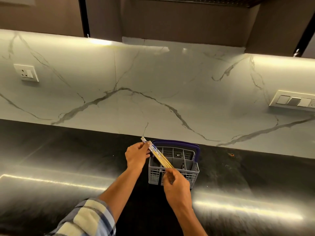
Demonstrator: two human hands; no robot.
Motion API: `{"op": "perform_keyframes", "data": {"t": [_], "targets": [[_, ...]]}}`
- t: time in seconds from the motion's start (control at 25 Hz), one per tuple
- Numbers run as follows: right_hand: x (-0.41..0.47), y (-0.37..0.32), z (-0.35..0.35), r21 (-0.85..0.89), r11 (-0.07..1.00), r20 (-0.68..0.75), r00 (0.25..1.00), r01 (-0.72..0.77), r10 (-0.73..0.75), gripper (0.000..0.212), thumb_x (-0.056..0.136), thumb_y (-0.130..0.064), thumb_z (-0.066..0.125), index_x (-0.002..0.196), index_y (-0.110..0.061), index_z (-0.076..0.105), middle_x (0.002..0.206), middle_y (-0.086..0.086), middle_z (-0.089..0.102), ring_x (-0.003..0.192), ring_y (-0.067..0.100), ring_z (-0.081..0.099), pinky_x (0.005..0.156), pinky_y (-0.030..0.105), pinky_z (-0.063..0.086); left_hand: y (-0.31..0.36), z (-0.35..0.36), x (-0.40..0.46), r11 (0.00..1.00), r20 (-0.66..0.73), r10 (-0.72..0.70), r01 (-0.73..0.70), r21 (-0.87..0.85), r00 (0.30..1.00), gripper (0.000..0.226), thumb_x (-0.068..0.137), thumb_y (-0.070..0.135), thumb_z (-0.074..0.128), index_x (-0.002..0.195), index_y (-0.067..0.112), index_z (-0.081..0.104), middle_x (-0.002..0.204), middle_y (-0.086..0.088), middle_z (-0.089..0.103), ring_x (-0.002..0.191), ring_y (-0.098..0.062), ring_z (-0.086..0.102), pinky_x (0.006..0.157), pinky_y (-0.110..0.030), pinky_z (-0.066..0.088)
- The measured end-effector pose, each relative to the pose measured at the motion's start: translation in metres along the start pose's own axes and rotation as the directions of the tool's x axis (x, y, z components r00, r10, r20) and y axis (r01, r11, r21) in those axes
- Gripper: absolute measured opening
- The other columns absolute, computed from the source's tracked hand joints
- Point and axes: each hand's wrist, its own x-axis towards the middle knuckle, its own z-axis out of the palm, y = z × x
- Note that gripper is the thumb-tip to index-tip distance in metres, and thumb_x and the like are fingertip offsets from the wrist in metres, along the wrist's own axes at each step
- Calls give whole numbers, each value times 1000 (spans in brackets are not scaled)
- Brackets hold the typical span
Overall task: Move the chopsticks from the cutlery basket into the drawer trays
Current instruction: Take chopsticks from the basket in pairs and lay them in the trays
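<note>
Chopsticks (158, 154), bundled and slanting from upper left to lower right, hang over the grey cutlery basket (173, 169) at lower centre of the frame. The left hand (137, 156) is clamped on their patterned upper ends; the right hand (176, 183) pinches the plain tips. The basket stands on a dark countertop (68, 159) below a marbled backsplash (153, 82).

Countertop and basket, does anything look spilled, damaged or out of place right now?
Nearly nothing. A small orange-brown speck lies on the dark countertop right of the cutlery basket, like a crumb. The basket stands upright and looks undamaged; both hands hold the chopsticks slanted above it.
</note>
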Motion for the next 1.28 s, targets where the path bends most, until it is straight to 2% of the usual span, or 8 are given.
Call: {"op": "perform_keyframes", "data": {"t": [0.16, 0.24, 0.36, 0.52, 0.68, 0.8, 1.0, 1.28], "targets": [[0, -23, -12, 60, 998, -21, 1000, 10, -8, 29, 98, -21, 57, 126, -21, 62, 93, -7, 68, 70, 8, 63, 54, 15, 51, 67, -29, 1, 994, 43, 103, -102, -25, 994, 9, 92, 21, 68, 85, 19, 74, 86, -9, 77, 80, -18, 76, 76, -36, 63], [-1, -45, -21, 95, 995, -18, 1000, 15, -13, 34, 98, -26, 57, 132, -25, 57, 103, -9, 67, 80, 7, 66, 63, 18, 56, 114, -43, -4, 982, 161, 190, -191, -14, 968, 10, 92, 19, 69, 92, 11, 76, 89, -13, 77, 81, -22, 76, 76, -37, 63], [-4, -86, -41, 170, 982, -38, 996, 89, -83, 43, 98, -35, 55, 140, -30, 48, 125, -7, 60, 107, 11, 63, 89, 31, 54, 188, -53, -24, 929, 391, 314, -364, 60, 865, 11, 92, 16, 68, 94, 8, 75, 87, -10, 78, 78, -21, 76, 74, -33, 63], [-5, -126, -71, 254, 926, -18, 959, 279, -284, 24, 99, -24, 54, 122, -29, 59, 112, -9, 67, 99, 11, 66, 92, 30, 56, 266, -45, -57, 863, 492, 381, -492, 115, 783, 14, 91, 17, 69, 96, 5, 75, 84, -12, 78, 77, -24, 76, 73, -33, 63], [-13, -143, -102, 450, 842, -29, 947, 298, -320, 17, 98, -14, 56, 107, -19, 69, 93, 4, 76, 83, 20, 73, 82, 30, 61, 314, -41, -84, 849, 503, 411, -520, 92, 760, 15, 89, 18, 71, 96, 5, 75, 89, -16, 77, 78, -29, 76, 73, -36, 63], [-20, -143, -115, 460, 841, -5, 948, 285, -318, 17, 96, -12, 58, 109, -11, 70, 91, 7, 77, 84, 24, 73, 84, 35, 61, 322, -38, -97, 856, 518, 395, -509, 93, 759, 18, 90, 18, 71, 100, 3, 74, 90, -17, 77, 78, -29, 76, 72, -35, 63], [-32, -124, -122, 443, 874, 73, 963, 202, -260, 13, 96, -11, 60, 96, -18, 71, 88, 7, 77, 82, 24, 74, 85, 41, 61, 297, -30, -109, 866, 523, 372, -489, 101, 767, 22, 91, 19, 69, 104, 1, 73, 94, -18, 77, 79, -29, 77, 75, -36, 63], [-59, -87, -109, 378, 925, 292, 945, 29, -149, 13, 96, -14, 60, 100, -13, 73, 90, 5, 78, 88, 21, 75, 86, 38, 61, 234, -33, -104, 901, 590, 258, -411, 139, 765, 21, 91, 18, 69, 104, 3, 73, 93, -16, 77, 83, -30, 76, 77, -39, 63]]}}
